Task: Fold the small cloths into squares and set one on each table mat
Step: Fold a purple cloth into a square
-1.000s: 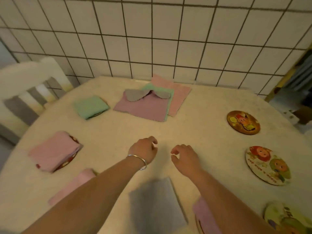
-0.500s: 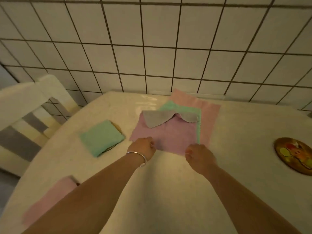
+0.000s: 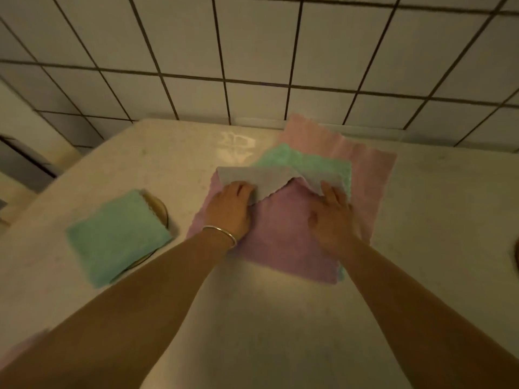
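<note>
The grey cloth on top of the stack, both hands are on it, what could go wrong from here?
1. The grey cloth lies crumpled, so a fold now may not come out square.
2. The left hand and right hand also press the purple cloth, so it could drag along, shifting the green cloth and pink cloth beneath.

— What do I have around the work area?

— I see a pale speckled table [image 3: 280, 327] filling most of my view, with a bright reflection near its far edge.

— And behind it?

— A wall of white square tiles [image 3: 252, 51] with dark grout, meeting the table's far edge. At my left edge there's a pale piece of furniture [image 3: 16, 169], blurred, so I can't tell what it is. A thin silver bangle [image 3: 222, 234] circles one wrist.
</note>
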